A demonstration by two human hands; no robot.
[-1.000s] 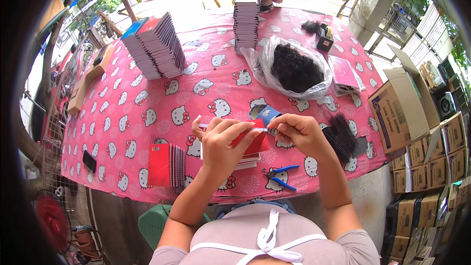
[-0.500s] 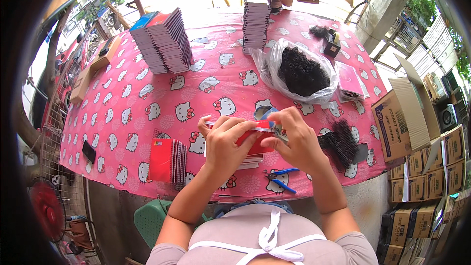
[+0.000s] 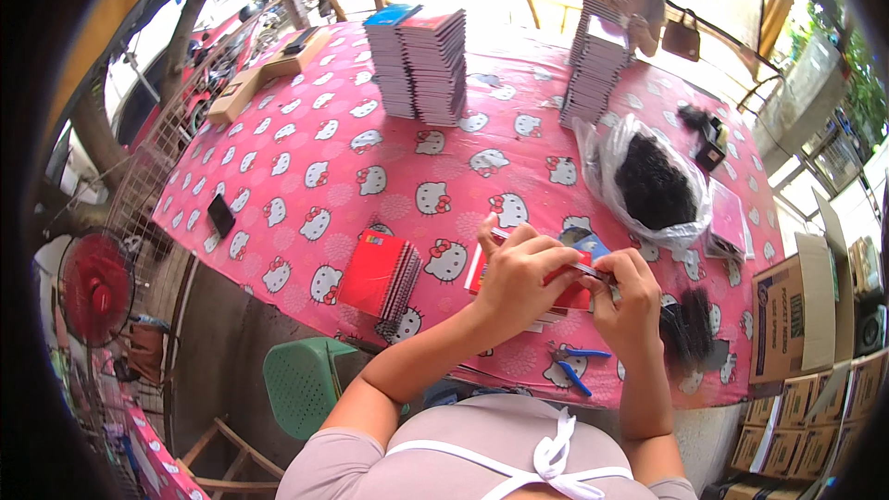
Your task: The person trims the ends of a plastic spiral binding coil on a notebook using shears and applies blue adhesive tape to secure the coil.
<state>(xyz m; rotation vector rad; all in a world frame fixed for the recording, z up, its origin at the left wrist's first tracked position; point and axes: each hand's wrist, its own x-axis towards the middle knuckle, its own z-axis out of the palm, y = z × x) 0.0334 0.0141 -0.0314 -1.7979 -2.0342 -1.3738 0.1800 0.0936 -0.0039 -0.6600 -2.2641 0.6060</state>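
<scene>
My left hand (image 3: pixel 523 273) is closed around a small red notebook (image 3: pixel 579 298), its spine edge tipped up. At the notebook's right end, my right hand (image 3: pixel 632 301) pinches the corner of that edge between thumb and fingers; the exact spot is partly covered. Beneath the hands lie more notebooks or loose pages, mostly hidden. Just behind the right fingers is a blue and silver round thing (image 3: pixel 585 241), perhaps a tape roll. Blue-handled cutting pliers (image 3: pixel 576 368) rest on the table below the hands. A stack of red spiral notebooks (image 3: pixel 375 276) sits to the left.
Black spiral coils (image 3: pixel 687 329) lie at right, beside a plastic bag (image 3: pixel 602 162) of black coils (image 3: pixel 653 183). Tall notebook stacks (image 3: pixel 417 69) stand on the pink tablecloth (image 3: pixel 398 194). A co-worker (image 3: pixel 625 0) handles another stack (image 3: pixel 591 74). A phone (image 3: pixel 220 216) lies left; cartons (image 3: pixel 787 315) stand right.
My view has turned, so the table appears shifted right. My right fingers, spread around the notebook's end before, now pinch its edge. The left hand keeps its hold.
</scene>
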